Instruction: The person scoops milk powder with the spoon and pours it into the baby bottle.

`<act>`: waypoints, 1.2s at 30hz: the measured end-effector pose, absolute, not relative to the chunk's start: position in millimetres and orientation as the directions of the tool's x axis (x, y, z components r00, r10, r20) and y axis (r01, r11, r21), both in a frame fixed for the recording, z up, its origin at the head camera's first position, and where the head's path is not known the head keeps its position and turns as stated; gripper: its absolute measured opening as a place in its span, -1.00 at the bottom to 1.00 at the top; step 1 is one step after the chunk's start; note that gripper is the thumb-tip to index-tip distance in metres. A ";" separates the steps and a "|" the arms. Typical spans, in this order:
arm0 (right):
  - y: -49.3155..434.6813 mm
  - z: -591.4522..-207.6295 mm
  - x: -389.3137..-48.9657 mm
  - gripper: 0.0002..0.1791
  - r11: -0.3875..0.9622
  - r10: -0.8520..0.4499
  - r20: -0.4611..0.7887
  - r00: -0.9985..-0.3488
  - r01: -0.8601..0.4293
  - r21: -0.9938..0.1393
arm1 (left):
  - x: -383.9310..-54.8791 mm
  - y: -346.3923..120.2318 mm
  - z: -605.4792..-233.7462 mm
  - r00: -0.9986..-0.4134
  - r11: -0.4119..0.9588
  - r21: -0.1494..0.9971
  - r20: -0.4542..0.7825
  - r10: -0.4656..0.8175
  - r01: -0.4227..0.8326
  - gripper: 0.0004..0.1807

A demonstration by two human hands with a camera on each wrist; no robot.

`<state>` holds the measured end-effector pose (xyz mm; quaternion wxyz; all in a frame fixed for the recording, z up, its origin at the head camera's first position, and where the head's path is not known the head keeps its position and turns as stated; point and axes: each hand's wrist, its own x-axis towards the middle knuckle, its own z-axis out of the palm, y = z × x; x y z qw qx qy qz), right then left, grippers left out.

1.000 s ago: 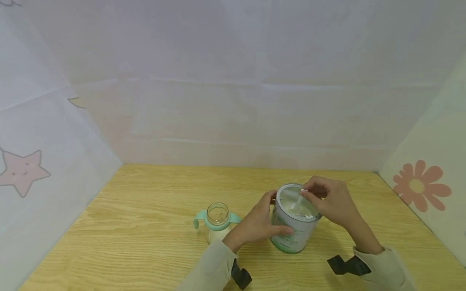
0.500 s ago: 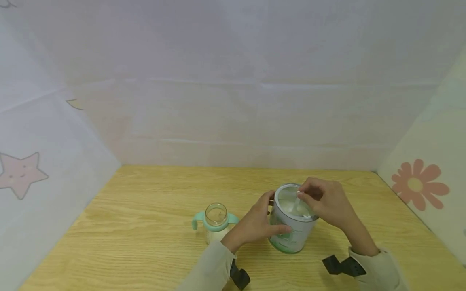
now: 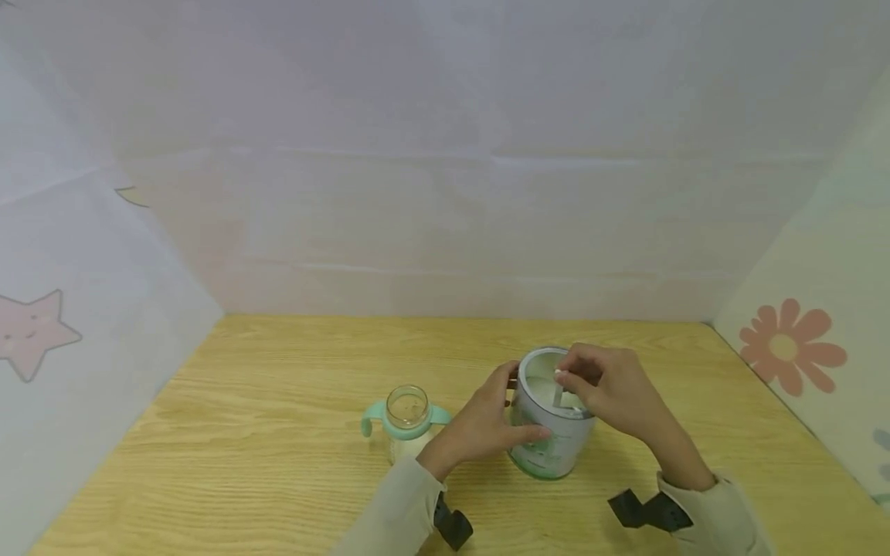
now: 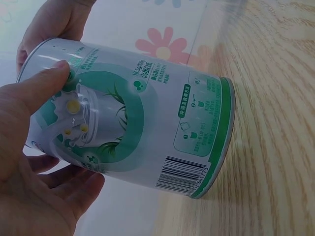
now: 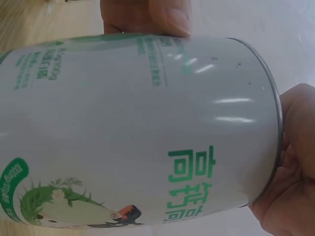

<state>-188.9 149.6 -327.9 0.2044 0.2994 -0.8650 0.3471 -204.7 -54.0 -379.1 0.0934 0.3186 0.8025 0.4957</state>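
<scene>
Finger and thumb pinch a white handle (image 3: 558, 394) as the right hand (image 3: 615, 390) arches over the can (image 3: 559, 448); the left hand (image 3: 483, 423) curves round its side, thumb extended.

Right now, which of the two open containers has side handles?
The baby bottle on the left; mint-green handles flank it, while the powder tin shows none.

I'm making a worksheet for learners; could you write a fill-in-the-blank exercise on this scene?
The left hand grips the can, whose bottom band is coloured ____.
The white stick reaching into the can is pinched by the ____ hand.
The bottle has two mint-green ____.

Missing words: green; right; handles.
</scene>
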 end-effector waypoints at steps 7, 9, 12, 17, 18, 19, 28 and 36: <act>151.2 -325.7 -185.5 -0.87 0.603 -0.357 0.540 -0.762 -0.630 -0.491 | -204.7 -54.6 -378.9 -0.772 0.298 0.855 0.170 0.612 0.424 -0.05; 152.3 -324.2 -185.2 -0.87 0.613 -0.343 0.547 -0.764 -0.623 -0.486 | -204.7 -54.8 -378.8 -0.773 0.299 0.854 0.171 0.611 0.425 -0.05; 153.8 -320.9 -184.1 -0.86 0.621 -0.323 0.566 -0.758 -0.621 -0.478 | -204.8 -54.9 -378.9 -0.776 0.301 0.855 0.169 0.607 0.422 -0.05; 155.9 -317.4 -183.6 -0.83 0.626 -0.301 0.614 -0.730 -0.637 -0.451 | -204.8 -54.5 -379.4 -0.784 0.307 0.859 0.159 0.600 0.409 -0.05; 156.2 -317.5 -184.0 -0.82 0.627 -0.295 0.624 -0.724 -0.639 -0.446 | -204.5 -54.5 -379.2 -0.787 0.311 0.860 0.155 0.598 0.405 -0.05; 156.3 -317.3 -184.1 -0.83 0.625 -0.289 0.634 -0.718 -0.643 -0.443 | -204.5 -54.5 -379.2 -0.788 0.313 0.860 0.152 0.596 0.403 -0.04; 157.2 -313.3 -184.0 -0.83 0.614 -0.245 0.695 -0.676 -0.663 -0.428 | -203.5 -54.6 -378.1 -0.786 0.310 0.860 0.155 0.599 0.406 -0.05; 156.3 -310.4 -180.7 -0.84 0.601 -0.234 0.717 -0.657 -0.677 -0.424 | -204.2 -53.5 -379.9 -0.781 0.300 0.862 0.161 0.603 0.409 -0.05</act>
